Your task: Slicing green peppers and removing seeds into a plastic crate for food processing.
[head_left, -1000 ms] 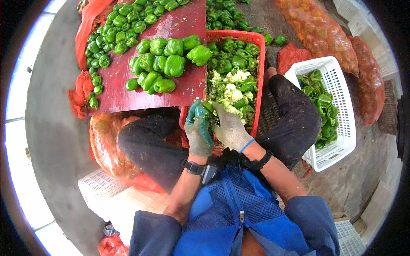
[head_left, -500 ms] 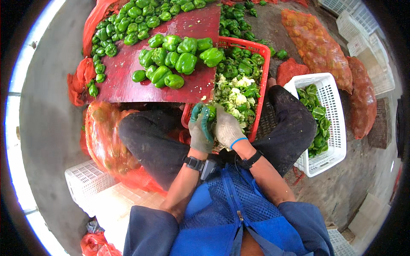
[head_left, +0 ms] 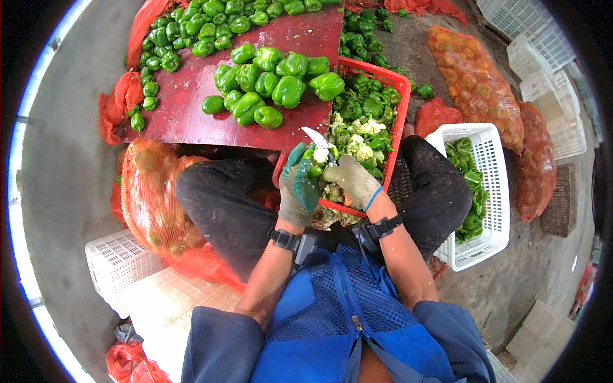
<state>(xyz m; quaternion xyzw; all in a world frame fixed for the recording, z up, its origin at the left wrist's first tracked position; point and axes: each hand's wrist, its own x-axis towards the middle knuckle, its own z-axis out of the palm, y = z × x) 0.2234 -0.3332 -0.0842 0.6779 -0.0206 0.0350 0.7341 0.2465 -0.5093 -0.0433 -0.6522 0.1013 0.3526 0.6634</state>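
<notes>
Head view, and from where I stand I'd judge the step in hand to be coring: a glossy green bell pepper (head_left: 316,171) sits between the person's two gloved hands, just over the near end of a red plastic lattice crate (head_left: 373,72). The left hand (head_left: 299,185), in a grey knit glove with a green coated palm, is curled partly closed around the pepper's left side. The right hand (head_left: 352,179), in a plain grey knit glove with a blue cuff edge, is bunched nearly closed at the pepper's other side; a pale curved knife blade (head_left: 314,136) rises past the fruit and seems to come from that hand, though I can't make out the handle. A whitish lump, probably the seedy core, shows at the pepper's top beside the blade. Below, the crate bears pale cores and seeds (head_left: 361,150) among green pieces. As I read it, the next move calls for a steady left grip and a turn of the right wrist to free the core, with the tip kept away from the left fingers. Whole green peppers (head_left: 288,91) lie heaped on a red-painted board (head_left: 172,121) ahead, and a white slotted plastic crate (head_left: 472,257) at the right knee holds opened green pepper pieces (head_left: 471,185).
</notes>
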